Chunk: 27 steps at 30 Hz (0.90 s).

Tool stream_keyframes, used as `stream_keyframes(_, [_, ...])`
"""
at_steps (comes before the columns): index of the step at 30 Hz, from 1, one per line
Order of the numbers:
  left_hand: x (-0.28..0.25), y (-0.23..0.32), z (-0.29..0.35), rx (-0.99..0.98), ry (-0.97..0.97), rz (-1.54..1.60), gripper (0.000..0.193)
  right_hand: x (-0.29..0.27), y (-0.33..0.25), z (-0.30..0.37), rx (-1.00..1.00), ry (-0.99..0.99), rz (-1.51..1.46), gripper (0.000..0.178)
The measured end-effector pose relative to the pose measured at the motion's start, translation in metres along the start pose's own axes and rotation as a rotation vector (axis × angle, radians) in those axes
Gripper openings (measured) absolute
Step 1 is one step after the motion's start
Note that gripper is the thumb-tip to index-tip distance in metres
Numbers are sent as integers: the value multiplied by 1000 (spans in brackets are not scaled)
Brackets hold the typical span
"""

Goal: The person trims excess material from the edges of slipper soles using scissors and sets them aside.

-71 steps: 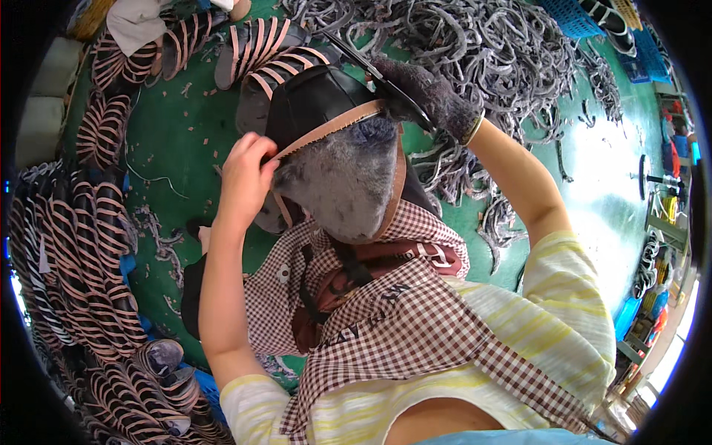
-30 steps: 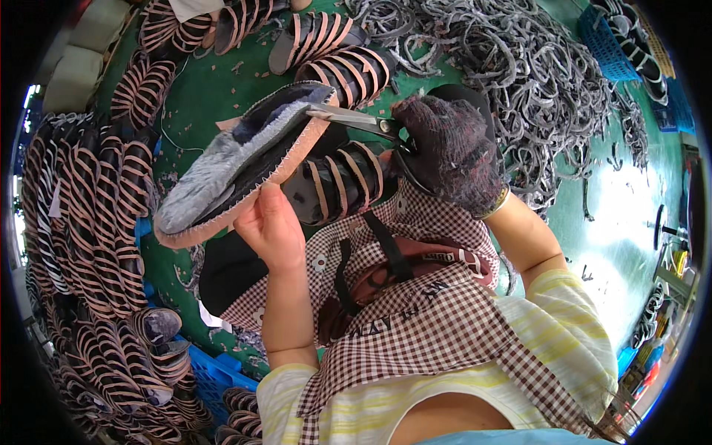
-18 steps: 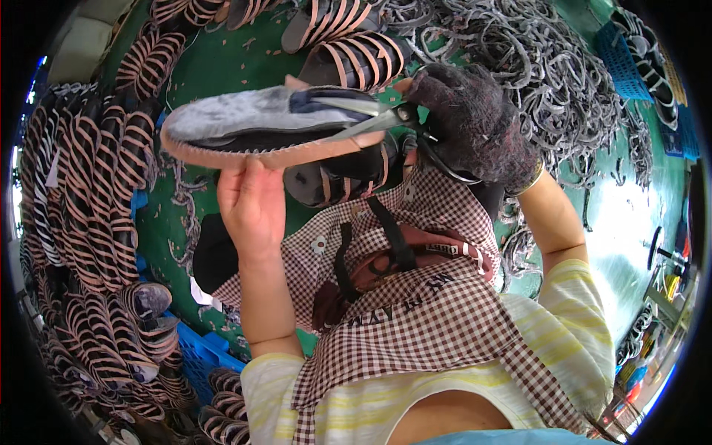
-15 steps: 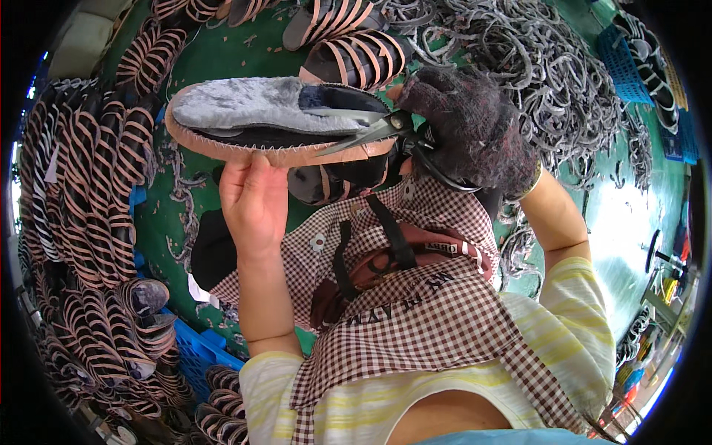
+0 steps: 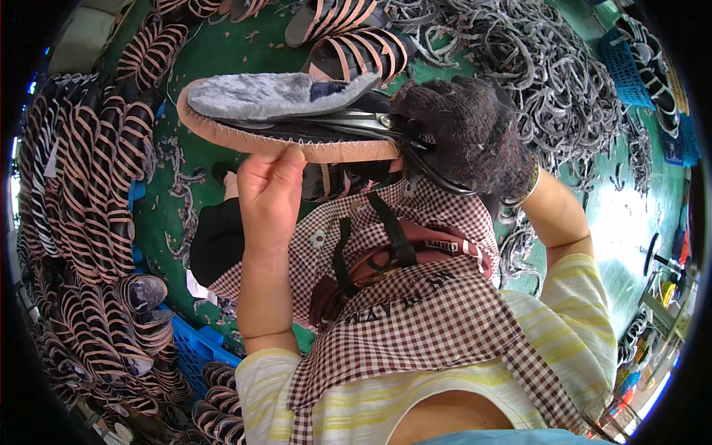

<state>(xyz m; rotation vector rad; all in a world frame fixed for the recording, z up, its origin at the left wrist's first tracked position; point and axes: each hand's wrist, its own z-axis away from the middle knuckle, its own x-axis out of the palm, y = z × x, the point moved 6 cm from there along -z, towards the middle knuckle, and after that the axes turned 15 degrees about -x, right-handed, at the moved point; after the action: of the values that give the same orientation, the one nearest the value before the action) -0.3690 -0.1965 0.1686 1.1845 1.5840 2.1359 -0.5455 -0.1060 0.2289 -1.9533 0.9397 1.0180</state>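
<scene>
A shoe sole [image 5: 337,153] with a tan stitched edge and a fluffy grey lining [image 5: 248,98] is held up above my lap. My bare left hand [image 5: 273,178] pinches its near edge, the thumb on the tan band and the other fingers partly hidden. In my right hand [image 5: 463,133], which wears a dark knitted glove, is a pair of scissors [image 5: 371,119]. Their blades lie closed or nearly so along the dark inner side of the sole, under the lining's right end. The blade tips are hidden by the lining.
Stacks of black pieces with tan edges [image 5: 96,193] line the left side, near a blue crate [image 5: 194,348]. More such pieces [image 5: 356,55] lie on the green floor ahead. A heap of grey fluffy strips [image 5: 549,67] fills the far right, beside a blue basket [image 5: 624,70].
The scissor blades have gone from spread apart to together. The lining's right end has lifted up and away from the sole. My left hand and the sole have shifted slightly right.
</scene>
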Motion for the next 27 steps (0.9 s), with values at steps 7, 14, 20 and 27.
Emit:
stream_keyframes(7, [23,-5,-3,-79,-27,-372,15,1,-6,-9,50,90,-33,44])
stream_keyframes(14, [31,-9,-11,-68,-3,-598,13,11,-4,-14,118,73,-81,40])
stream_keyframes(20, [3,-7,-12,-183,8,-486,21,33,1,-1,279,-38,-164,40])
stream_keyframes(27, [-54,39,-48,-250,307,-321,29,47,-11,-7,110,39,-59,37])
